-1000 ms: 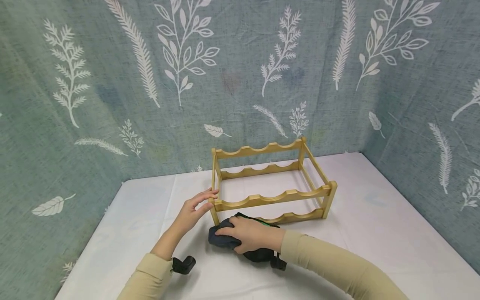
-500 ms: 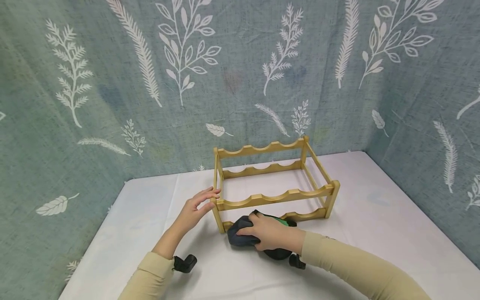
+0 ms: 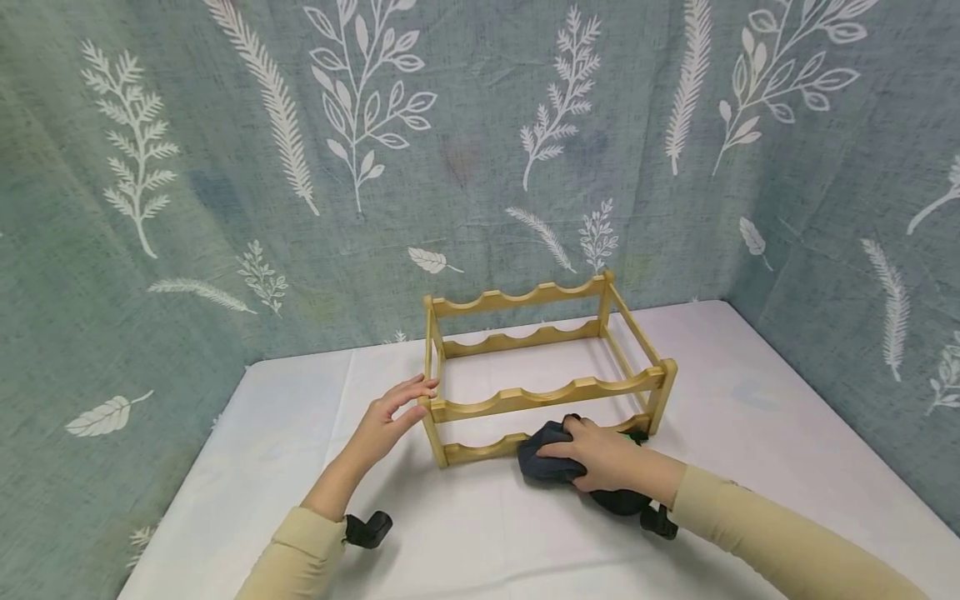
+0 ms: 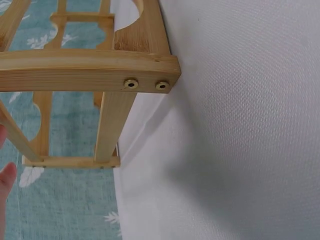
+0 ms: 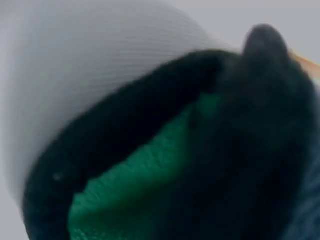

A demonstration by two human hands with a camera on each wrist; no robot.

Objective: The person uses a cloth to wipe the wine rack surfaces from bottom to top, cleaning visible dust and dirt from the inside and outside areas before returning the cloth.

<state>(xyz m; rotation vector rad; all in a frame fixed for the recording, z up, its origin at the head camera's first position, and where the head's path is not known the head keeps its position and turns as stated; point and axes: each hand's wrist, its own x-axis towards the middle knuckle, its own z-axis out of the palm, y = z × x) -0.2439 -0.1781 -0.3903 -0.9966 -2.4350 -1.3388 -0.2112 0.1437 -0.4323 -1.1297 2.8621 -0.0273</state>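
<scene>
In the head view my right hand [image 3: 600,454] grips a bunched dark navy cloth item [image 3: 551,454] in front of the lower front rail of a light wooden rack [image 3: 543,400]. The right wrist view shows its black edge and a fuzzy green inner side [image 5: 145,175]; its exact kind does not show. The rack has scalloped rails. My left hand [image 3: 384,425] touches the rack's upper front left corner with fairly straight fingers. In the left wrist view only its fingertips [image 4: 6,177] show at the left edge, beside the rack's end frame [image 4: 85,70].
A white cloth [image 3: 450,533] covers the table. Behind and at both sides hangs a blue-green curtain [image 3: 465,167] with white leaf prints. Black wrist cameras sit below the left wrist [image 3: 367,529] and right wrist [image 3: 658,522].
My right hand has slid to the right with the dark cloth item along the front of the rack, baring the left part of the lower rail. The left hand stays at the corner.
</scene>
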